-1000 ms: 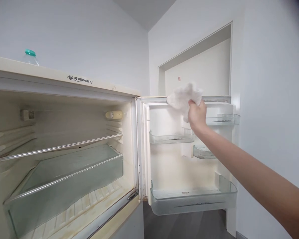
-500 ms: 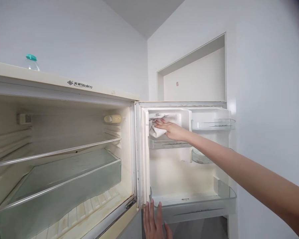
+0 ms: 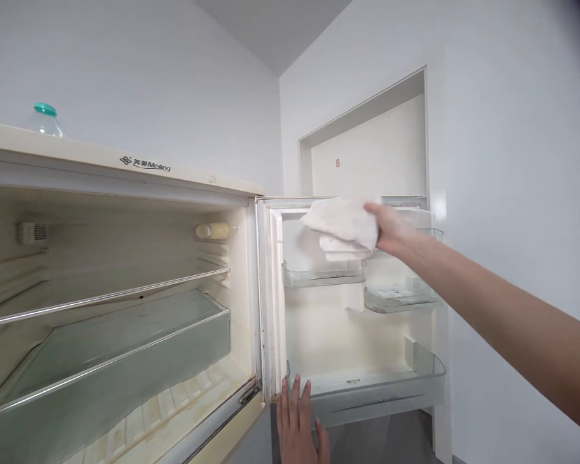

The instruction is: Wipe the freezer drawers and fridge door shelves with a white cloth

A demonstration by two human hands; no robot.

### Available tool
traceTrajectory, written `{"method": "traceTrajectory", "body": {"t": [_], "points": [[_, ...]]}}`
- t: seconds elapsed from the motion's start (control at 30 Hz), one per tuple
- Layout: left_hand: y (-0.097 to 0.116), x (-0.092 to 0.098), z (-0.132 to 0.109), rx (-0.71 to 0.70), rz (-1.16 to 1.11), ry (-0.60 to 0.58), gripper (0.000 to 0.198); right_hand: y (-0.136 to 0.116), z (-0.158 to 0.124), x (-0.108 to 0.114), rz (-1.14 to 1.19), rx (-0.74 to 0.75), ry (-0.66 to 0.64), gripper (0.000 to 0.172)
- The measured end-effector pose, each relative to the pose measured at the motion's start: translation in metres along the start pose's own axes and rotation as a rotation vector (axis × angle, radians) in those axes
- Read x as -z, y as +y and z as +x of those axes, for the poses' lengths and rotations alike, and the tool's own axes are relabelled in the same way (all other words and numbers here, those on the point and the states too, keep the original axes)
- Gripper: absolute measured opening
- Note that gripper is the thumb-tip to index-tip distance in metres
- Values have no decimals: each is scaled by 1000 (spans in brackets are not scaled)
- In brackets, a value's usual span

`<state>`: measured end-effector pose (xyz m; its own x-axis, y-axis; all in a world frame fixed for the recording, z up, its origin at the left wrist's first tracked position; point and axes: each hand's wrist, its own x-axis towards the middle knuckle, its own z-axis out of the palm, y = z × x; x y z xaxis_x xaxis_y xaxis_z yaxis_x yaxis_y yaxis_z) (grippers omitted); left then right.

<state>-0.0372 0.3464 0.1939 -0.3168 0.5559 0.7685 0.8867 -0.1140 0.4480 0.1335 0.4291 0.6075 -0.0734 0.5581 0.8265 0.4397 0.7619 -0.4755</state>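
Cloth [image 3: 344, 225] — soft, light, bunched in right hand [image 3: 391, 229] fingers at door's [image 3: 319, 335] twelve o'clock — left hand [image 3: 297, 425] fingers together, flat at six.

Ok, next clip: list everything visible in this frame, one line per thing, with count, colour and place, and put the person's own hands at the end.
fridge: one, cream, left, standing open
fridge door: one, cream inside, swung open at centre
glass shelves: two, clear, inside the fridge
door bins: four that I can make out, clear plastic, on the door's inner side
interior lamp: one, cream, upper right of the fridge cavity
bottle: one, clear with a green cap, on top of the fridge
wall recess: one, white, behind the door
cloth: one, white, bunched at the door's top edge
right hand: holds the cloth against the upper door
left hand: flat, fingers spread, at the door's lower edge
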Motion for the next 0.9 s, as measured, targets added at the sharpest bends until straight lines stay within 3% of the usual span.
{"method": "traceTrajectory", "body": {"t": [0.1, 0.17, 0.2, 0.3, 0.4, 0.5, 0.7, 0.83, 0.9], "points": [[2, -2, -3, 44, -45, 17, 56, -14, -1, 21, 270, -119, 399, 45], [3, -2, -4, 77, -72, 37, 53, -21, -9, 24, 172, 24, 574, 46], [3, -2, -4, 81, -82, 47, 50, -21, -12, 23, 47, 143, 574, 46], [1, 0, -4, 36, -93, 75, 41, -7, -19, 11, -425, 498, 308, 50], [-2, 4, -2, -3, -76, 84, 37, 20, -17, -2, -810, 636, -37, 54], [-5, 7, 0, 2, -58, 58, 38, 38, -13, -7, -1026, 638, -231, 52], [-8, 9, -1, 16, -81, -7, 39, 29, -8, -6, -1149, 671, -364, 43], [-8, 10, -1, 34, -95, -27, 38, 11, -13, -11, -1199, 529, -564, 30], [-7, 10, -1, 35, -98, -32, 38, 3, -14, -14, -1153, 390, -632, 24]]}}
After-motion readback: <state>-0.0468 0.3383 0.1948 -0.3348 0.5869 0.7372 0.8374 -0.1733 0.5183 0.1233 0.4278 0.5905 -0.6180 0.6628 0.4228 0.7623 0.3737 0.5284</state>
